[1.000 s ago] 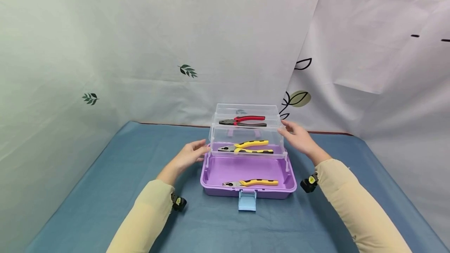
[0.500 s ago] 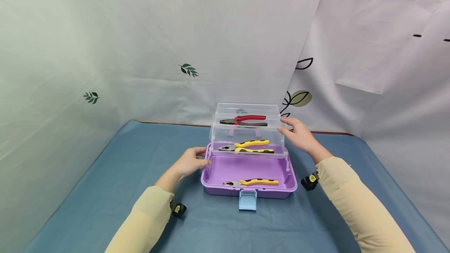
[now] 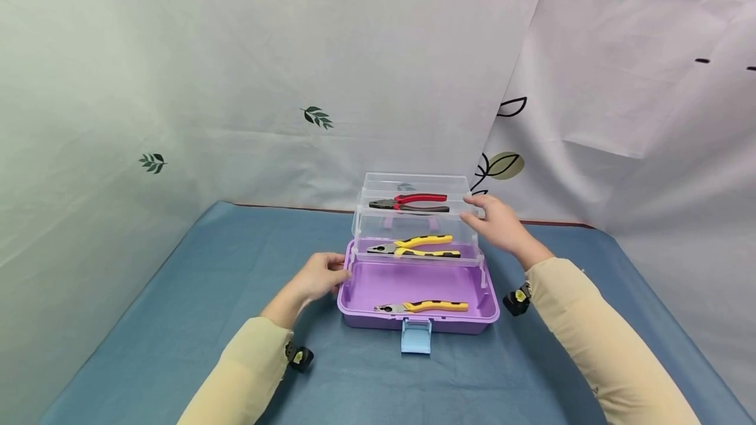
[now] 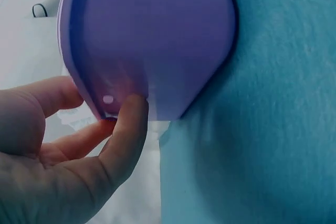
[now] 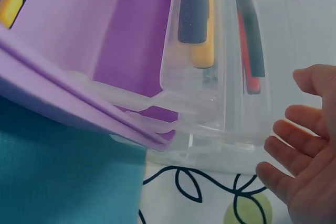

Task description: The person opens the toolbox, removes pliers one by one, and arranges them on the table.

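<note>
A purple toolbox (image 3: 378, 322) stands open on the table, two clear trays raised at its back. Red and black pliers (image 3: 407, 203) lie in the upper clear tray (image 3: 378, 178). The lower tray holds yellow and black pliers (image 3: 425, 241), and another yellow-handled pair of pliers (image 3: 437, 305) lies on the box floor near the front. My left hand (image 3: 319, 276) pinches the box's left rim, thumb on the rim and fingers (image 4: 131, 129) against the outer wall. Beside the upper tray's right end, my right hand (image 3: 502, 225) hovers with loosely bent fingers, holding nothing.
A light blue latch (image 3: 416, 336) hangs down from the box front. Blue cloth (image 3: 207, 294) covers the table. Behind the box hangs a white printed curtain (image 3: 401, 84). A small black camera sits on each wrist.
My left hand has moved slightly down along the left side and taken hold of the rim. The right hand has shifted a little left at the upper tray's end. The pliers stay put.
</note>
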Available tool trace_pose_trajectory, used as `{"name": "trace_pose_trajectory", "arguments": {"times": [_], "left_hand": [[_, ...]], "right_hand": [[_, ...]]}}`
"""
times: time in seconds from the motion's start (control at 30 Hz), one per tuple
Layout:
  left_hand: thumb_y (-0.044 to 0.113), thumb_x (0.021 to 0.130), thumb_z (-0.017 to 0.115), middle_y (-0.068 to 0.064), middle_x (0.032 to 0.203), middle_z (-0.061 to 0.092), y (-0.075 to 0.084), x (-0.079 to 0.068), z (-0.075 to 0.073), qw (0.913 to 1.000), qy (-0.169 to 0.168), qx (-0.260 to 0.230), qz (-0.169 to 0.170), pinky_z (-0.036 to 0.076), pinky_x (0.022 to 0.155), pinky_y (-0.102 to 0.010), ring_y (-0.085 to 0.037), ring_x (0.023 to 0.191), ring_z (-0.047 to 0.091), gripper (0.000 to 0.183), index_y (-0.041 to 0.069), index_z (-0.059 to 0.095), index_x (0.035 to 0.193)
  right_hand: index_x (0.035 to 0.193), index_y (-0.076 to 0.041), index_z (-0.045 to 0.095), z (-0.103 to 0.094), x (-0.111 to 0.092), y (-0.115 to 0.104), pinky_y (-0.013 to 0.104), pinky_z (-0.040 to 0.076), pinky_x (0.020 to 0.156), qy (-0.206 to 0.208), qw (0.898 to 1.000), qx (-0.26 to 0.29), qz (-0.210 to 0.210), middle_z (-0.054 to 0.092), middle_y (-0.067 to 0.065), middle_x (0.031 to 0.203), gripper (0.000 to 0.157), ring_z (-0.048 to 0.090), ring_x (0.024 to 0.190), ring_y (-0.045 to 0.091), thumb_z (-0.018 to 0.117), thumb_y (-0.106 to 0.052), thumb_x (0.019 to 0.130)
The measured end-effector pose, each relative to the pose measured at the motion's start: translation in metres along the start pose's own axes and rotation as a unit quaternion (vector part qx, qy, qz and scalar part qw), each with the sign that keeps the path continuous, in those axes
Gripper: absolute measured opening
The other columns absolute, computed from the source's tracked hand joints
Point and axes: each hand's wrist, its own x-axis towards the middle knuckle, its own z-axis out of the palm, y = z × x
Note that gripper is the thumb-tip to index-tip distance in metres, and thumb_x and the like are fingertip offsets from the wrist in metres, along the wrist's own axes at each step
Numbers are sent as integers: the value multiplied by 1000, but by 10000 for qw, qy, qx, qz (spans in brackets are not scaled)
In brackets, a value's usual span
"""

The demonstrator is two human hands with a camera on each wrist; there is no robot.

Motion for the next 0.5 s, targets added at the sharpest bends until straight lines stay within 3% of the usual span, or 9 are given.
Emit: {"name": "trace_pose_trajectory", "arguments": {"times": [0.27,0.5], "left_hand": [[5,88,59,-21,106,65,-4,-1,1,9999,63,-93,-98,56,59,-30,-17,81,63,43,-9,53,127],[5,89,59,-22,109,65,-7,-4,2,9998,103,-182,-36,56,59,-33,-18,81,64,44,-8,51,130]], "right_hand": [[138,-2,46,4,10,-15,58,34,106,-324,9976,-582,-171,44,23,142,50,37,132,42,54,-27,96],[136,-1,48,9,22,-28,55,39,104,-769,9915,-987,-359,49,23,137,46,45,127,40,50,-27,98]]}}
